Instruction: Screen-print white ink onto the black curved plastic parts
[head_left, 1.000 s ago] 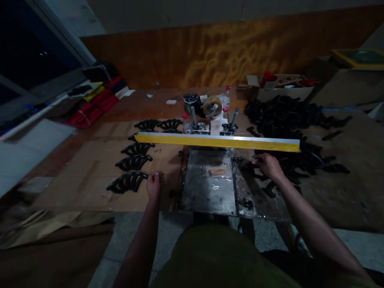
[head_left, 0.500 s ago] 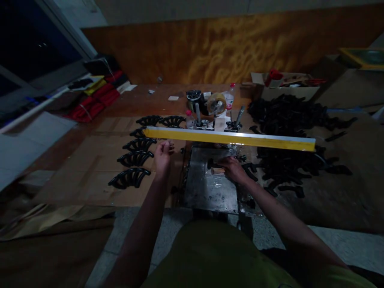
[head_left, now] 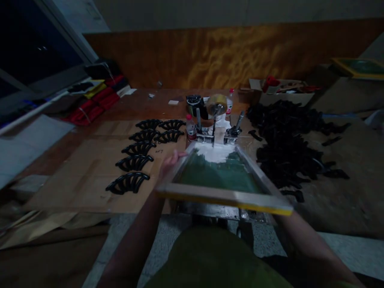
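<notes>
A screen-printing frame (head_left: 225,195) with green mesh slants over the metal base plate (head_left: 207,210), its near edge raised toward me. White ink (head_left: 213,153) is spread over the far part of the mesh. My left hand (head_left: 170,163) is at the frame's left side, blurred, its fingers near or against the rail; their grip is unclear. Behind the frame's right side my right hand is hidden, and only the forearm shows. A hinge clamp (head_left: 234,131) stands at the frame's far end. Black curved handle-like parts (head_left: 129,183) lie in fanned groups left of my left hand.
A large heap of loose black parts (head_left: 285,156) covers the right of the table. Beyond the clamp stand a tape roll (head_left: 217,105), a black tub (head_left: 193,105) and red-capped bottles (head_left: 191,127). An open carton (head_left: 288,98) sits at the back right.
The frame has swung down from nearly edge-on to a shallow slant, showing its mesh and ink. My right hand, formerly at a black part on the plate, is now hidden behind the frame.
</notes>
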The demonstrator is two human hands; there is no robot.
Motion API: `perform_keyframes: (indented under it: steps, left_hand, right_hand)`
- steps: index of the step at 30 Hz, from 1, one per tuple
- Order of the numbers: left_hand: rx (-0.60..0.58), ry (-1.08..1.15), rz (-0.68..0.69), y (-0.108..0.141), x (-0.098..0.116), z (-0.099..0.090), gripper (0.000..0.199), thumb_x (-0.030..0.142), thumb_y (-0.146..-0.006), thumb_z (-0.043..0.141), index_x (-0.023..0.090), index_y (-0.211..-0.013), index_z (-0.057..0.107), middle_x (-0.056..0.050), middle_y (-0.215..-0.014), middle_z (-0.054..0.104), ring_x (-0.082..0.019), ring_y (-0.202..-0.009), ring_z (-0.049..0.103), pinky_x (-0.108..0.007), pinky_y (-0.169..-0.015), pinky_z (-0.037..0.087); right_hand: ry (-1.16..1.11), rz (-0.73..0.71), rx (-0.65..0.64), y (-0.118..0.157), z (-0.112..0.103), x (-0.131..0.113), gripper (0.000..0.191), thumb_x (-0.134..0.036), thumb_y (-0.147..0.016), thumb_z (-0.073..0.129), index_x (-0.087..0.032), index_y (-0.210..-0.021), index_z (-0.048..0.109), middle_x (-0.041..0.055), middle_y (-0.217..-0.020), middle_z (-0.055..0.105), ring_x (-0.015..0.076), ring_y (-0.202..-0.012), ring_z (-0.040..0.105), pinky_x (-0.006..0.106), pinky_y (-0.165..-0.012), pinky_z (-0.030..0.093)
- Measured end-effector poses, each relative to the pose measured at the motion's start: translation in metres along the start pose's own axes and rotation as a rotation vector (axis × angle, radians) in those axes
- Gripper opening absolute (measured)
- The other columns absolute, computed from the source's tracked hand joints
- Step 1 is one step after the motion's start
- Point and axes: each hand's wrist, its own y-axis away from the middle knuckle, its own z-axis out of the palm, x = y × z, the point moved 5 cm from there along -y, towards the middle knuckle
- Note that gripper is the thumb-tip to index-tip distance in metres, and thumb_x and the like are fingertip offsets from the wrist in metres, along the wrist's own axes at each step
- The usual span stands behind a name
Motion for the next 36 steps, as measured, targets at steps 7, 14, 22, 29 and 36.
perform_keyframes:
  steps: [7,14,22,29,36]
  left_hand:
    - [-0.107,-0.177,-0.182,0.038,-0.083,0.011,0.048,0.039,-0.088,0.053,0.023,-0.132,0.06,-0.007,-0.133,0.066,-0.025,-0.124,0.06,-0.039,-0.105,0.047]
    - [-0.149,-0.086,-0.169,0.038,-0.097,0.023,0.044,0.038,-0.088,0.054,0.022,-0.127,0.063,-0.009,-0.13,0.068,-0.029,-0.12,0.062,-0.043,-0.104,0.048]
    - [-0.139,-0.041,-0.227,0.039,-0.114,0.024,0.048,0.042,-0.09,0.052,0.02,-0.133,0.059,-0.011,-0.138,0.062,-0.027,-0.126,0.058,-0.046,-0.111,0.041]
    - [-0.126,-0.041,-0.232,0.036,-0.118,0.024,0.049,0.04,-0.089,0.054,0.016,-0.131,0.058,-0.013,-0.135,0.063,-0.027,-0.122,0.061,-0.046,-0.11,0.042]
    - [-0.142,-0.089,-0.241,0.041,-0.11,0.023,0.048,0.043,-0.09,0.05,0.019,-0.131,0.059,-0.012,-0.136,0.063,-0.026,-0.121,0.061,-0.039,-0.106,0.045]
  right_hand:
    - [-0.325,0.175,0.178,-0.066,-0.035,0.014,0.059,-0.02,-0.088,0.056,-0.01,-0.145,0.045,0.0185,-0.15,0.044,0.0294,-0.136,0.042,0.044,-0.11,0.038]
    - [-0.221,0.051,-0.255,-0.099,-0.025,-0.037,0.02,-0.019,-0.09,0.053,-0.014,-0.104,0.066,0.0136,-0.108,0.07,0.0239,-0.102,0.061,0.029,-0.086,0.046]
    - [-0.13,0.232,-0.278,-0.063,-0.028,-0.058,0.021,-0.018,-0.091,0.048,-0.012,-0.105,0.063,0.0189,-0.109,0.066,0.0275,-0.103,0.06,0.033,-0.086,0.046]
    - [-0.31,-0.234,-0.254,-0.026,-0.03,-0.101,0.026,-0.005,-0.081,0.049,-0.011,-0.101,0.064,0.0166,-0.102,0.064,0.0264,-0.101,0.054,0.036,-0.091,0.043]
    - [-0.415,-0.211,-0.18,-0.036,-0.036,-0.078,0.02,-0.007,-0.078,0.054,-0.015,-0.093,0.063,0.0101,-0.094,0.064,0.0227,-0.092,0.054,0.031,-0.079,0.042]
